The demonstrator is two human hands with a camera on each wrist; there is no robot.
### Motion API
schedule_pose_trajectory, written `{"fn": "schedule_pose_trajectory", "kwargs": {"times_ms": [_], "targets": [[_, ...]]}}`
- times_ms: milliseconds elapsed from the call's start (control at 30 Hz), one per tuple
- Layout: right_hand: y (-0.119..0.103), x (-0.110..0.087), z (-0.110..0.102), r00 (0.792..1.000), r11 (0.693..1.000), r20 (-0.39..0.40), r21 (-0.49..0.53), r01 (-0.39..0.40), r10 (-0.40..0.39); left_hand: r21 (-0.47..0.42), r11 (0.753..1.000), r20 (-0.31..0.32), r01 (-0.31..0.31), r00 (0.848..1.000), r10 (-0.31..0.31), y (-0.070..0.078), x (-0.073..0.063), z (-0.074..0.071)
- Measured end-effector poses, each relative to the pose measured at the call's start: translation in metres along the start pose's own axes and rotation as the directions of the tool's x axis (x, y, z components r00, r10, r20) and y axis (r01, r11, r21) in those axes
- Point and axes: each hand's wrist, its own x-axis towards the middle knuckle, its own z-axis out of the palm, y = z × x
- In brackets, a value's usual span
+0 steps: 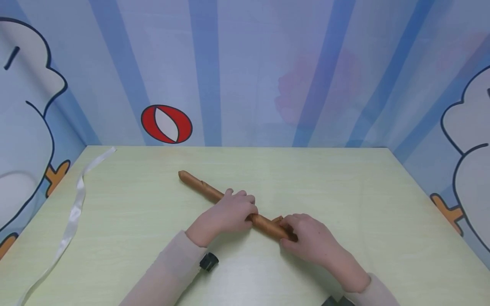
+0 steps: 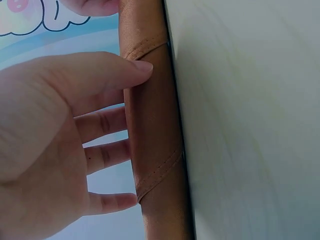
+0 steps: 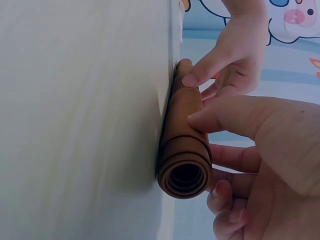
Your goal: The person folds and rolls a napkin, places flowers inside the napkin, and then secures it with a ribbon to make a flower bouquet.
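A long brown roll (image 1: pixel 200 186), wound in a spiral from a strip with stitched edges, lies slantwise on the table. My left hand (image 1: pixel 231 210) grips it near the middle; in the left wrist view its thumb (image 2: pixel 142 72) is on one side and the fingers are partly hidden behind. Close to the near right end, my right hand (image 1: pixel 311 240) holds the roll between thumb and fingers. That end faces the right wrist view as an open tube (image 3: pixel 184 179) of several layers. A small brown flap (image 1: pixel 277 219) sticks out beside the right fingertips.
A white ribbon (image 1: pixel 76 204) trails along the table's left side. The pale table (image 1: pixel 344 182) ends at a striped blue backdrop (image 1: pixel 252 85) printed with cartoon figures and a red-and-white ball. Black wrist-worn devices (image 1: pixel 209 262) sit at both sleeves.
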Motion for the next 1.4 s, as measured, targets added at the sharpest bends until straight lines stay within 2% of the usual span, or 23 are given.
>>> {"fn": "schedule_pose_trajectory", "kwargs": {"times_ms": [367,833,1033,1400], "targets": [[-0.002,-0.0005,-0.0017,0.999,0.998,0.035,0.049,-0.026,0.024,-0.042,0.999,0.024,0.01,1.0,-0.009,-0.0012,-0.0017,-0.0024],[-0.001,-0.0029,-0.0041,0.998,0.997,0.023,0.051,0.062,-0.064,-0.097,0.995,0.023,0.0,1.0,0.002,-0.0006,-0.0036,-0.005],[-0.001,-0.0034,-0.0047,0.997,0.996,0.037,0.058,0.069,-0.071,-0.151,0.989,0.026,0.003,1.0,0.001,-0.0018,-0.0033,-0.0037],[0.0002,-0.0037,-0.0072,0.992,0.992,0.05,0.047,0.116,-0.119,-0.175,0.984,0.039,0.001,0.999,0.006,-0.0009,-0.0035,-0.0055]]}}
